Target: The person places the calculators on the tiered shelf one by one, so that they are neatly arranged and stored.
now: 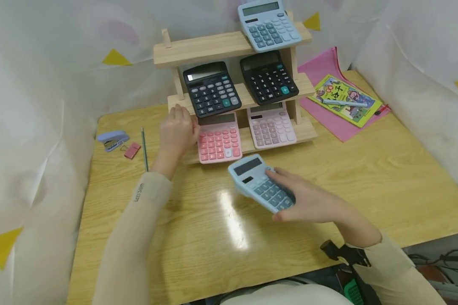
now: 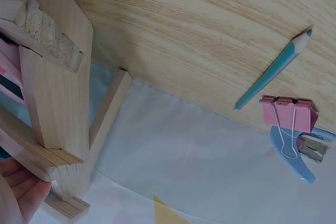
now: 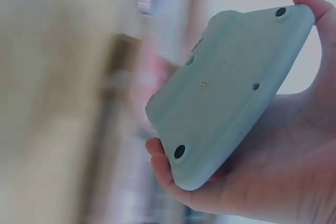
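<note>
My right hand (image 1: pixel 314 201) grips a light blue calculator (image 1: pixel 257 180) by its sides, held over the table in front of a three-tier wooden rack (image 1: pixel 206 48). The right wrist view shows the calculator's pale underside (image 3: pixel 226 98) between thumb and fingers. At the rack's left end, my left hand (image 1: pixel 178 129) holds the middle board; in the left wrist view its fingertips (image 2: pixel 37 195) curl at the board's end. Another blue calculator (image 1: pixel 271 29) leans on the top tier, two black calculators (image 1: pixel 211 91) (image 1: pixel 269 78) on the middle, a pink calculator (image 1: pixel 219 142) and a pale pink calculator (image 1: pixel 272 127) on the bottom.
Left of the rack lie a lavender stapler (image 1: pixel 112 139), a pink binder clip (image 1: pixel 132 150) and a green pencil (image 1: pixel 144 148). On the right, a pink pouch (image 1: pixel 339 131) lies under a colorful booklet (image 1: pixel 351 112) with a pen (image 1: pixel 345 103) on it.
</note>
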A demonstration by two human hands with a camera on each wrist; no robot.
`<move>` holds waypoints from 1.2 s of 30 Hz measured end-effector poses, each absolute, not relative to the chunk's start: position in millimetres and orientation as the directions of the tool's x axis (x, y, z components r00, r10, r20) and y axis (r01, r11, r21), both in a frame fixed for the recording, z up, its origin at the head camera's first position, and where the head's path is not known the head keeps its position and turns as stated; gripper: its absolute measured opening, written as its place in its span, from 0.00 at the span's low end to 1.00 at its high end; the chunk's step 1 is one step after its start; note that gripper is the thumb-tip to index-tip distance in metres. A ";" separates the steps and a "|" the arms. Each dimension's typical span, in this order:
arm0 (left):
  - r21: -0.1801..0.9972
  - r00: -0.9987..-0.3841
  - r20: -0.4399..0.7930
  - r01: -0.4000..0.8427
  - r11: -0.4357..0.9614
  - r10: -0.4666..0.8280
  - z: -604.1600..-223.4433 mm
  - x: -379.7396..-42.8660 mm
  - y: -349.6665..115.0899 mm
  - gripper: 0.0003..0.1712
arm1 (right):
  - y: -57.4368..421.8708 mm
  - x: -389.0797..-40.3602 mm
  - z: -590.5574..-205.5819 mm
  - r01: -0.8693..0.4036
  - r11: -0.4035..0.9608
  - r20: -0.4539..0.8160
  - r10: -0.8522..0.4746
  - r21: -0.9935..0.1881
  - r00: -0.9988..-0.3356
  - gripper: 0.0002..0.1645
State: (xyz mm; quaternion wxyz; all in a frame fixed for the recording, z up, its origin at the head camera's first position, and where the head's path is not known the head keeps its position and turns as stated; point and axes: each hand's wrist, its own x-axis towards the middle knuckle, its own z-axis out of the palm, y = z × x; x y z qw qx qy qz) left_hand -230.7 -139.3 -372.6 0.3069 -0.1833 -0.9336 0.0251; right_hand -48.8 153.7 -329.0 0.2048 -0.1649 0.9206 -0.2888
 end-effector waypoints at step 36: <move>-0.172 -0.724 0.590 0.320 0.932 0.358 -378.7 -213.8 -141.7 0.26 | 1.9 -311.6 -229.9 -0.043 0.998 -0.092 -0.047 -0.037 -0.995 0.71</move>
